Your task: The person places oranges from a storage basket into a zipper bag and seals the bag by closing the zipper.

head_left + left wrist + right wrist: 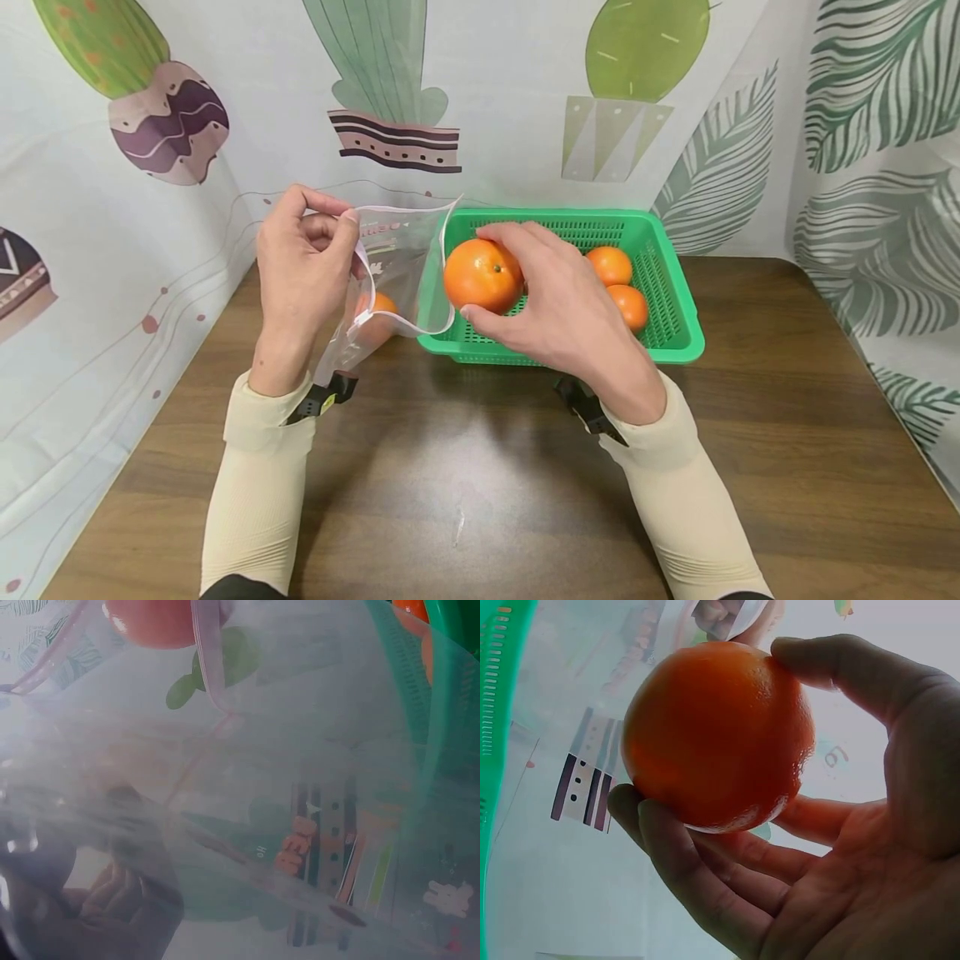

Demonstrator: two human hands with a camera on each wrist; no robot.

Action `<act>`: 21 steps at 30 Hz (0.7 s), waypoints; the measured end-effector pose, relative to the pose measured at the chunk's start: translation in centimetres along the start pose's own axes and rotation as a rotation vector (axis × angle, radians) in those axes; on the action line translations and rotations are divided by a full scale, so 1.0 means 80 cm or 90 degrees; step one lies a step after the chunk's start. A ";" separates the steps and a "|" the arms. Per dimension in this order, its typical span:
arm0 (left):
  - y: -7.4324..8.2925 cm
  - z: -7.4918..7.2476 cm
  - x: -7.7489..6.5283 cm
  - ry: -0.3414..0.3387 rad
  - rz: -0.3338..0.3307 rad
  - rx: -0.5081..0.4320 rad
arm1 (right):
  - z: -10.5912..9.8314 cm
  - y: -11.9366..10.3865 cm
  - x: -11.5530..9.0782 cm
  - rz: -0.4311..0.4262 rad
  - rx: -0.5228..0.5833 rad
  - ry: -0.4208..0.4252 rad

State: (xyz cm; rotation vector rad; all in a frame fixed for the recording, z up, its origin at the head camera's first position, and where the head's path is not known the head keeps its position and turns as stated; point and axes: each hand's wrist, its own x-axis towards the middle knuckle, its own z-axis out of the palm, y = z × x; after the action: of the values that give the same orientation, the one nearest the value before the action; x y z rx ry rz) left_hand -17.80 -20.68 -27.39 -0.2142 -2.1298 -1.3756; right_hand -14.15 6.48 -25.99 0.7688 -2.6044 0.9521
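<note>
A cactus-print backdrop (510,92) (leafy at right) borders a brown table (465,475).

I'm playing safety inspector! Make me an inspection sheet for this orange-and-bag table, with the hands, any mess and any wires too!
Surface: brown wood-look table; a small pale mark near the front, scratch or shine, cannot tell.
Job's things: clear bag, open at the top, one bagged orange inside; green basket with two loose oranges showing, part of its inside hidden by a hand.
Clutter: nothing seen.
Hands: left hand pinches the bag's rim; right hand grips a big orange near the bag's mouth.
Cables: nothing seen.
Surroundings: pale backdrop printed with cactuses and leaves.
</note>
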 end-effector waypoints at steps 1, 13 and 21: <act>0.000 0.000 0.000 -0.001 0.001 -0.001 | 0.000 0.000 0.000 -0.004 0.002 0.003; 0.002 0.000 -0.001 -0.001 -0.007 -0.008 | 0.004 -0.007 -0.001 -0.056 0.048 0.032; 0.003 0.002 -0.001 -0.005 -0.009 -0.004 | 0.012 -0.010 0.001 -0.099 0.069 0.050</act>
State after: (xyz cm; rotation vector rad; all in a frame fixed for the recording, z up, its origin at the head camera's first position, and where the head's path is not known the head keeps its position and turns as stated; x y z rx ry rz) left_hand -17.67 -20.45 -27.30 -0.2067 -2.1371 -1.3927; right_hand -13.81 5.31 -26.30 0.9268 -2.4031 1.0602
